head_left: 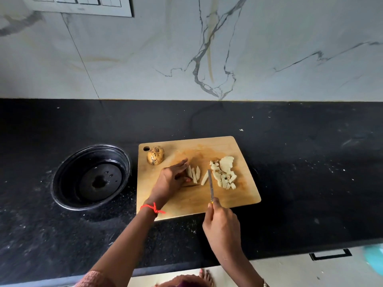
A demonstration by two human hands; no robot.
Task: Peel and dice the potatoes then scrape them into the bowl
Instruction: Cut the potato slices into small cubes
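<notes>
A wooden cutting board (244, 195) lies on the black counter. An unpeeled, speckled potato (155, 155) sits at the board's far left corner. Peeled potato strips (195, 174) lie mid-board, and my left hand (173, 178) rests against them with fingers extended. A pile of diced pieces (224, 175) lies to the right. My right hand (220, 223) grips the handle of a small knife (211, 186), whose blade points away between the strips and the pile. A black bowl (62, 183) stands left of the board and holds no potato.
The black counter (310, 172) spreads wide to the right of the board, with a marble wall behind. A drawer handle (330, 254) shows below the counter's front edge. Bare toes (205, 276) appear at the bottom.
</notes>
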